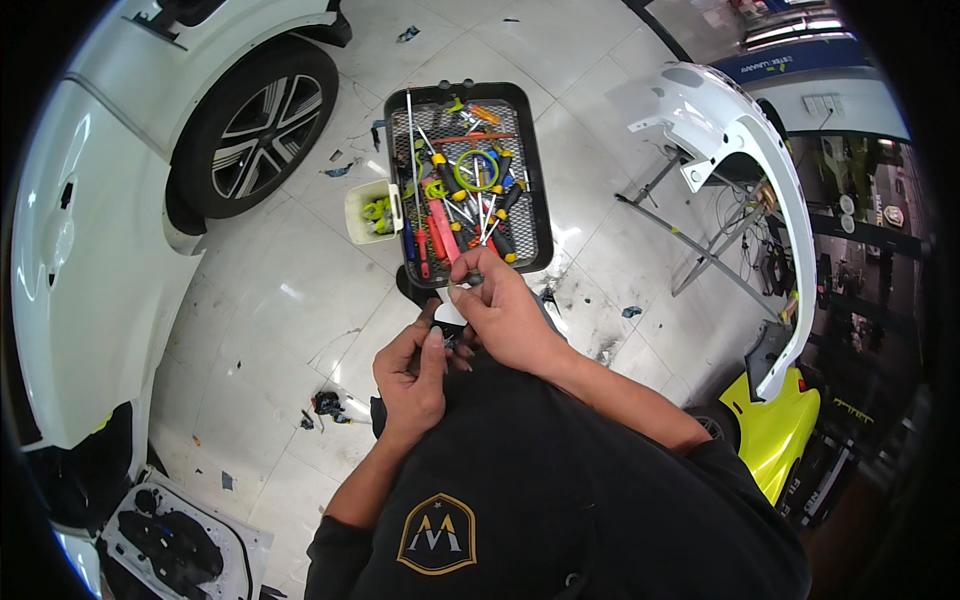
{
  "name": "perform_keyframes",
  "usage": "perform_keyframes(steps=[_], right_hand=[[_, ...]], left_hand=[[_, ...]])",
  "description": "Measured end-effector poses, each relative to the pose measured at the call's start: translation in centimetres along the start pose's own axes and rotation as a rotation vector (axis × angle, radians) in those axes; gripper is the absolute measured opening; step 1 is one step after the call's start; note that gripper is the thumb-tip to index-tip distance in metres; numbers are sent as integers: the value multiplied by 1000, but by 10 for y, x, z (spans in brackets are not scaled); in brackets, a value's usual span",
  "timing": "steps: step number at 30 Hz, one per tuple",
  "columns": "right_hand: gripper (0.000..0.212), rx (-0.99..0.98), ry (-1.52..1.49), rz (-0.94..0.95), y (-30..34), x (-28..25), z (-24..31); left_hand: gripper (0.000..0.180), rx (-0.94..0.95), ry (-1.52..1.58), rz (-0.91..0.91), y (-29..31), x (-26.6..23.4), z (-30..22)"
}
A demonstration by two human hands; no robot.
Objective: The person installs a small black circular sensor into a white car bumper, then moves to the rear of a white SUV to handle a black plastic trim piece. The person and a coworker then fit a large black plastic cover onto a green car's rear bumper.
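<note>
Just in front of my chest, my left hand (412, 380) is closed, thumb against fingers, around a small dark part that its fingers mostly cover. My right hand (508, 315) pinches the edge of a small flat white piece (449, 312) between thumb and forefinger. That piece sits in the gap between both hands, above the dark part. Beyond my fingers stands a black tool tray (543, 195) with a mesh bottom. Several screwdrivers, a red-pink bar (443, 230) and a green tape roll (477, 171) lie in it.
A white tub (360, 214) with green bits hangs at the tray's left side. To the left stands a white car (110, 230) with its wheel (262, 130). At right, a white bumper (790, 230) rests on a metal stand (690, 238). Dark scraps litter the tiled floor (270, 300).
</note>
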State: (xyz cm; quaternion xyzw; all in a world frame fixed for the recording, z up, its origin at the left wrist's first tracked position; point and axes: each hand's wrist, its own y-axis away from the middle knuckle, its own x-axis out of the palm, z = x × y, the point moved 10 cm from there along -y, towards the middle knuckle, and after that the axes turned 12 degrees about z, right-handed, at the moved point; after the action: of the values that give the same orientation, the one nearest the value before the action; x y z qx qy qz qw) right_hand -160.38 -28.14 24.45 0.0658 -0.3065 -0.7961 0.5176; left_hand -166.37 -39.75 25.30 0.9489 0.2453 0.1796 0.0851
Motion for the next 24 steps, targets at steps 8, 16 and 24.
perform_keyframes(steps=[8, 16, 24], right_hand=[[14, -77, 396, -438, 11, -160, -31], [20, -68, 152, -174, -13, -230, -18], [23, -459, 911, 128, -195, -3, -7]], left_hand=[[26, 268, 22, -224, 9, -5, -33], [16, -155, -480, -158, -83, -79, 65], [26, 175, -940, -80, -149, -7, 198]])
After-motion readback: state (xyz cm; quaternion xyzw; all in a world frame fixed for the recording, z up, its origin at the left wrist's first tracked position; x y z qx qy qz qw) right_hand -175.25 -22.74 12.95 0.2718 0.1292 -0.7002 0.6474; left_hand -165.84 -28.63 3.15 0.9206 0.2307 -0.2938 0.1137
